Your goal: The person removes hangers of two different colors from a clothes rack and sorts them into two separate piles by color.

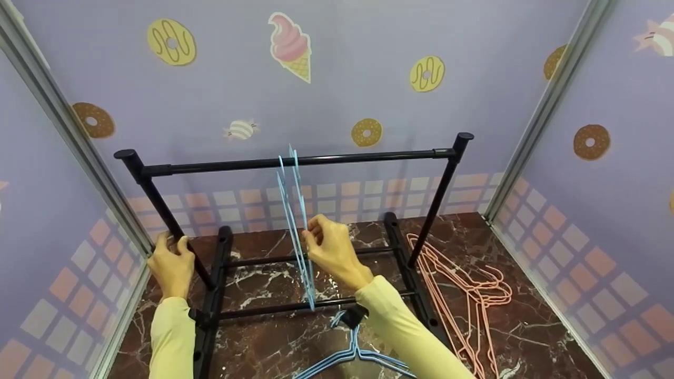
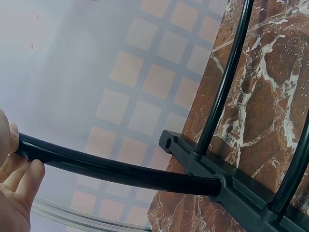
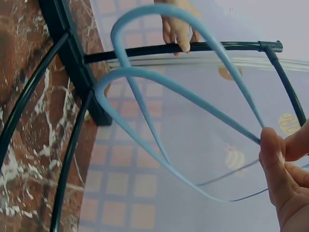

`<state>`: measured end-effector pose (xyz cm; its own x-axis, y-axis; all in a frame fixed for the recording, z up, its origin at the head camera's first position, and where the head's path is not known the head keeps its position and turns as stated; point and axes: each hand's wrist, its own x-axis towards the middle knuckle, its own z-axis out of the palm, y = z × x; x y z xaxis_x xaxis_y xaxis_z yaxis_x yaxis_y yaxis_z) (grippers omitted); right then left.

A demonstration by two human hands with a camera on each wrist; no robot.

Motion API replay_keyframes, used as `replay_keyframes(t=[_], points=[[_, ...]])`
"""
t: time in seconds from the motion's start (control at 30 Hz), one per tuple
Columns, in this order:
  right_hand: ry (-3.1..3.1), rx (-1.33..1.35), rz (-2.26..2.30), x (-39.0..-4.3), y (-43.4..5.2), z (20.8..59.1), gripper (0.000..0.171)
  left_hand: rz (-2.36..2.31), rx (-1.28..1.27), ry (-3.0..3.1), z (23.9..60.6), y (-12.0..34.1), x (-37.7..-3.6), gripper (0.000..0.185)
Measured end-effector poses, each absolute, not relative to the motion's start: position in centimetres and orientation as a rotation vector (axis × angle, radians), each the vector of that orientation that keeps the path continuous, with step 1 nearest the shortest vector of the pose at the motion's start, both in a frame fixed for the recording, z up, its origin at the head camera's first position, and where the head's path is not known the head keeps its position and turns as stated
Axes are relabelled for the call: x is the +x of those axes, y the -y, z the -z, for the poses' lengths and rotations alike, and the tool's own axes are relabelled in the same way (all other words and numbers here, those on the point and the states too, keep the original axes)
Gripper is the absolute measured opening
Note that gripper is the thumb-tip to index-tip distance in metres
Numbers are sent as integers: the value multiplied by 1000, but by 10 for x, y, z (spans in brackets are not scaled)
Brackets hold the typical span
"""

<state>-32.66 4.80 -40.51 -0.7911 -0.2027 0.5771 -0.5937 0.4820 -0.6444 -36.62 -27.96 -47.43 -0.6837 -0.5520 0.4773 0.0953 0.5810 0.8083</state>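
At the bottom centre of the head view, a bundle of blue hangers (image 1: 354, 357) lies flat on the marble floor (image 1: 526, 252), just beside the right forearm in its yellow sleeve (image 1: 405, 326). Above it, mid-frame, the right hand (image 1: 330, 248) reaches forward with wrist slightly raised; its thumb and fingertips (image 3: 273, 153) are pressed together, pinching the wire of two hanging blue hangers (image 1: 296, 221). These hang edge-on to the camera, their long axis running nearly vertical from the top rail (image 1: 295, 161) down to the lower crossbars, hooks over the rail at the centre of the frame. To the lower left, the left hand (image 1: 171, 263) has its fingers (image 2: 21, 176) curled round the slanted left post (image 1: 166, 216) of the black garment rack (image 1: 210, 310), forearm extended straight ahead. At the right, a heap of pink hangers (image 1: 466, 295) rests on the floor near the rack's right post. Farther back stands the lilac wall with doughnut and ice-cream stickers (image 1: 290, 46).
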Motion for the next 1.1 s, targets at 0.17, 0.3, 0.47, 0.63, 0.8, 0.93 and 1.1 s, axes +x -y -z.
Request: replay_keyframes(t=[0.17, 0.3, 0.47, 0.63, 0.8, 0.93, 1.1], points=[[2282, 673, -1166, -323, -70, 405, 4, 1113, 361, 2068, 473, 279, -368, 25], [2265, 653, -1097, -322, -92, 413, 5, 1104, 352, 2066, 472, 279, -367, 25], [2232, 623, -1008, -318, -119, 426, 3, 1094, 332, 2064, 472, 280, -367, 25], [2177, 601, -931, -314, -140, 437, 8, 1111, 338, 2069, 474, 279, -366, 24], [2134, 580, -890, -311, -157, 450, 10, 1119, 340, 2077, 474, 280, -366, 26], [2133, 578, -866, -306, -169, 465, 10, 1104, 357, 2070, 474, 280, -365, 26], [2134, 577, -794, -298, -185, 486, 11, 1095, 366, 2078, 473, 279, -366, 26]])
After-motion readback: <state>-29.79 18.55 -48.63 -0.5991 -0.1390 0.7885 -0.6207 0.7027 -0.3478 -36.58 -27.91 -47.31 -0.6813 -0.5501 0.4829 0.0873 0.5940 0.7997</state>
